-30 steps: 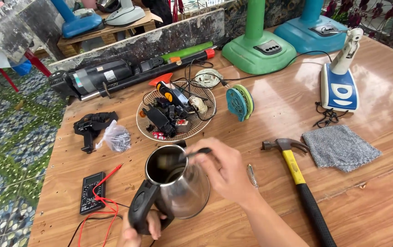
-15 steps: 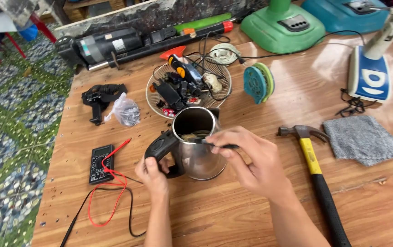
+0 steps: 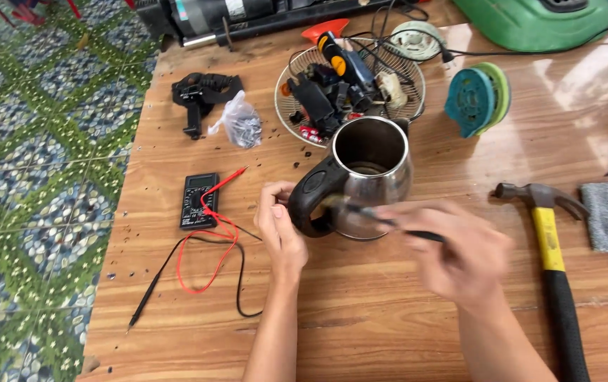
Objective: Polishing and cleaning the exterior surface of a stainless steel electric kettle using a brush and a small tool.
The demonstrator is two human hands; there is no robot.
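Both bare forearms are being extended forward from the lower edge of the view, roughly parallel, with the wrists kept nearly straight. The left hand is being held on edge, thumb side up, its fingers curled inward and pressed around a black handle. The right hand is being held palm down a little further forward and to the right, blurred by motion; its fingers are being closed around a thin dark tool whose tip is being pointed toward the left hand. The two hands are being kept near each other, not touching.
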